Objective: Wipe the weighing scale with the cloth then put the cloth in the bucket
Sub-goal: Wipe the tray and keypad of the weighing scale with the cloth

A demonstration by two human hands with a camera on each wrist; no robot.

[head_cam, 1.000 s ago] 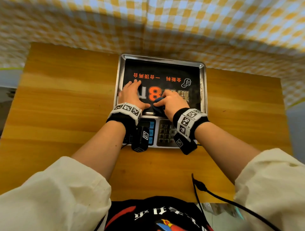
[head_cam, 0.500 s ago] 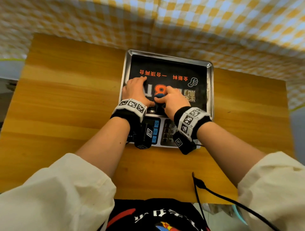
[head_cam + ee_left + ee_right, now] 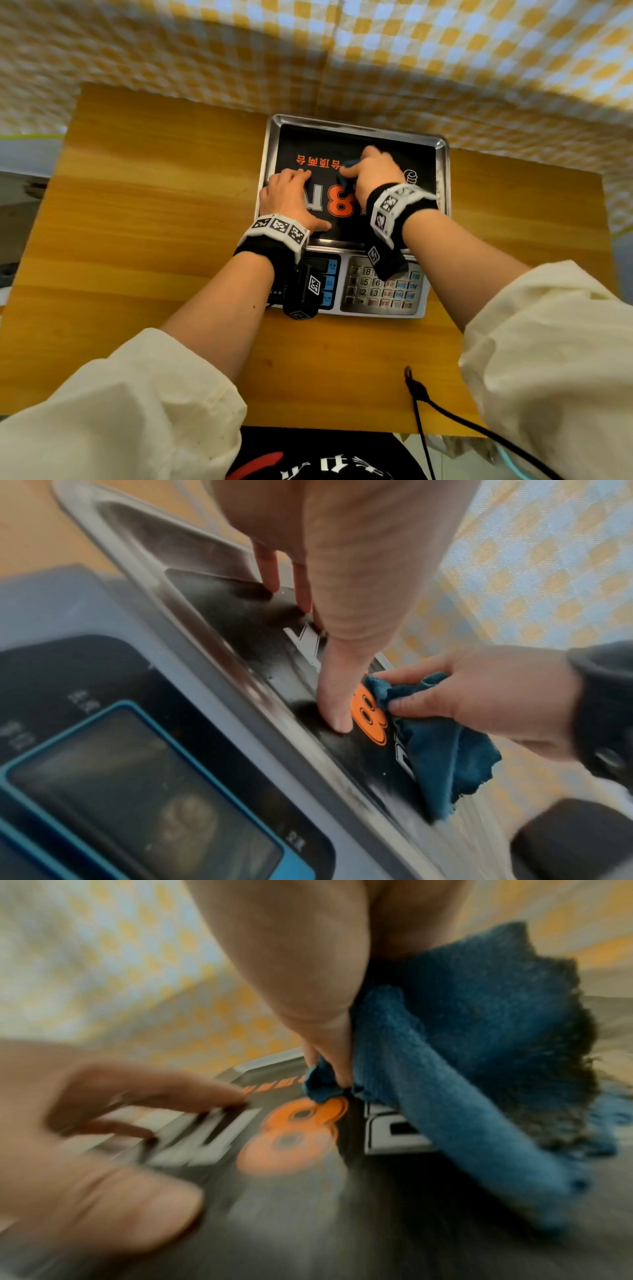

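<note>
From the head view, a weighing scale [image 3: 352, 219] stands on a wooden table [image 3: 137, 240], near a yellow checked curtain [image 3: 308, 51]. The left hand [image 3: 287, 200] lies flat on the left part of the scale's black tray, its fingers straight and holding nothing. The right hand [image 3: 375, 171] is over the middle of the tray, its fingers curled around a blue cloth [image 3: 345, 178], which is pressed on the tray. The keypad [image 3: 383, 287] at the near side is partly covered by the wrist bands.

In the left wrist view, the left hand [image 3: 342, 574] touches the tray with the fingertips [image 3: 337, 721], beside an orange figure 8. The right hand [image 3: 479, 696] pinches the cloth [image 3: 445, 750] just beside it; the cloth hangs down on the tray.

The right wrist view is blurred. The right hand [image 3: 308, 974] grips the cloth [image 3: 479, 1069] bunched against the tray, and the left hand [image 3: 103, 1137] rests flat near it.
</note>
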